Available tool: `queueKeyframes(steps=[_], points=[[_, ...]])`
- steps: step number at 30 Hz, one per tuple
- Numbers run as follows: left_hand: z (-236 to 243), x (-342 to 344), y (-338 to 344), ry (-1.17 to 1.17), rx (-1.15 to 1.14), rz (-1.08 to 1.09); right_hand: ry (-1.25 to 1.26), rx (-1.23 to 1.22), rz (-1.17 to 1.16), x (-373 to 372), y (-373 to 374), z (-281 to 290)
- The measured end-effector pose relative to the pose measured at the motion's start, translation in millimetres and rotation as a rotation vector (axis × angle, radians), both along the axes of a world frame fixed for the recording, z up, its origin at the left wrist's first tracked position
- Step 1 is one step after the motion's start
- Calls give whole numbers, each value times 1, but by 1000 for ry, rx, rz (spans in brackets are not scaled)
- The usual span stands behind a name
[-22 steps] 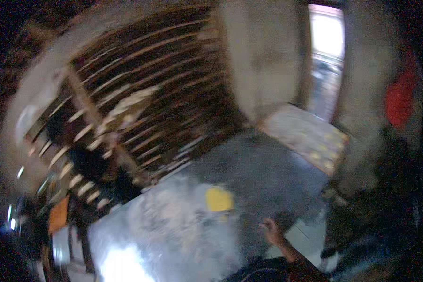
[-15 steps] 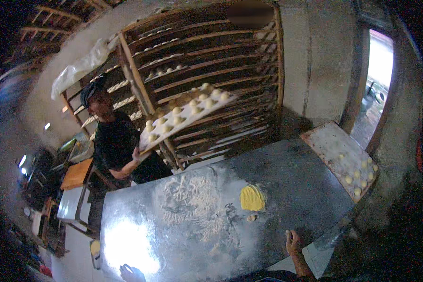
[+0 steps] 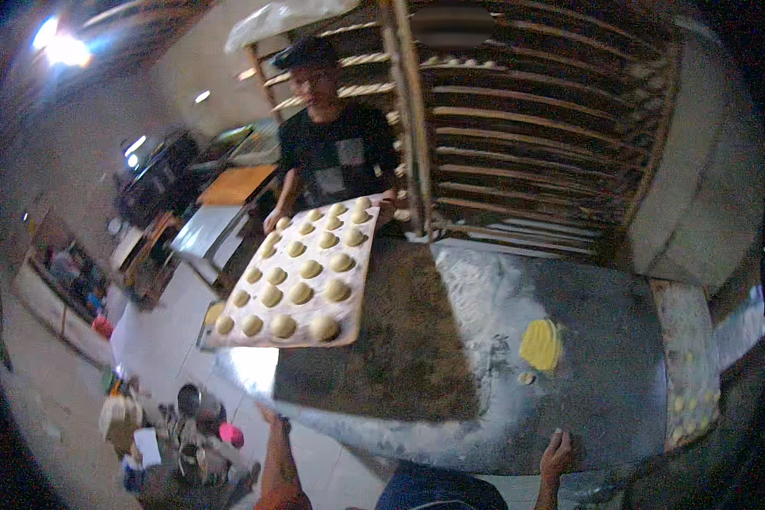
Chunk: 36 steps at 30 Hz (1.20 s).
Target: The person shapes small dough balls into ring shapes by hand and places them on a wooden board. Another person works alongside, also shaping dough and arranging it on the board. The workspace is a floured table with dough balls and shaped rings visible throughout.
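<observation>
My left hand (image 3: 274, 416) is raised off the table's near-left edge, fingers reaching forward with nothing visible in them; it is somewhat blurred. At the near edge of the grey metal table (image 3: 608, 340), my right hand (image 3: 558, 452) rests with fingers loosely curled, holding nothing that I can see. Beyond my left hand, another person (image 3: 336, 153) holds a floured tray (image 3: 314, 246) of several round dough balls (image 3: 310, 269) by its far side. Under and beside that tray lies a dark brown rectangular sheet (image 3: 399, 357). A yellow mass (image 3: 541, 345) and a small dough piece (image 3: 527, 378) lie beyond my right hand.
Loose flour (image 3: 484, 297) covers the table's middle. Another tray (image 3: 684, 340) with dough balls sits at the right end. A slatted wooden rack (image 3: 518, 136) stands behind. Containers and a pink item (image 3: 230, 435) are on the floor at lower left.
My view has swung left. The other person has turned toward me, bringing the tray over the table. The dark brown sheet now shows on the table. My left hand has moved up and forward.
</observation>
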<state>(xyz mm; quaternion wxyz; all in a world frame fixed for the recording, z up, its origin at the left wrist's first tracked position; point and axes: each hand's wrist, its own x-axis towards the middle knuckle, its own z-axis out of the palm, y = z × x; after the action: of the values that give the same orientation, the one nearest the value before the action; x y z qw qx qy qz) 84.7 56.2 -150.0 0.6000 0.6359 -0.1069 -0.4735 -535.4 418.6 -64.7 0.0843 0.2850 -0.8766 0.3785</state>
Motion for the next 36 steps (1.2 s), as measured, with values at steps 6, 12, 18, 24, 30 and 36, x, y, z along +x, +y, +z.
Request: queueKeyframes(steps=[6, 12, 18, 24, 30, 36], points=[[-32, -59, 151, -240, 90, -14, -94, -48, 63, -3, -8, -17], [80, -22, 153, -821, -27, -133, -112, -211, 463, 100, -77, 16], [167, -4, 21, -1319, -413, -459, -237, 319, 1217, 320, -229, 110], [158, 29, -1, -1477, -296, -877, 220, 308, 1473, 443, -299, 105], [130, 49, -24, -1412, -363, -1061, 60, 458, 1545, 483, -332, 85], [96, 27, -29, -1345, -347, -848, 121, 527, 1425, 480, -337, 82]])
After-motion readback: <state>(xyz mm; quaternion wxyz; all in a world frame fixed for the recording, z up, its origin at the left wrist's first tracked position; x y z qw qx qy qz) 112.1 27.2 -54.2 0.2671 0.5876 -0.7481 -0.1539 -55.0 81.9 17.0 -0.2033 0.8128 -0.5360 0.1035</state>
